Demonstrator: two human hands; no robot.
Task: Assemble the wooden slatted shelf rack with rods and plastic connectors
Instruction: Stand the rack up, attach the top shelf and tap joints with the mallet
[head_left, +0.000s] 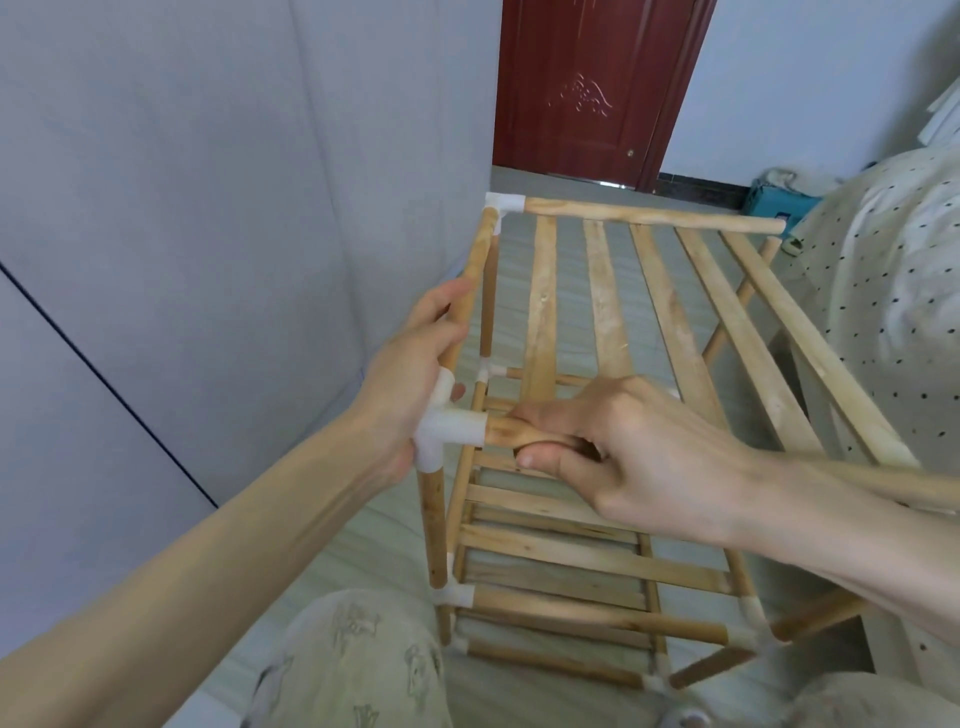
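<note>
Head view: the wooden rack (613, 332) stands on the floor (363, 540) before our knees. Our left hand (410, 384) grips its white corner connector (449, 431); our right hand (623, 457) pinches a rod (506, 432) entering that connector.

Room backdrop beyond the work

Dark red door (582, 93) at the far wall; teal box (774, 202) on the floor near it; dotted cream bedding (893, 280) along the right; grey wall panel (208, 208) on the left.
</note>
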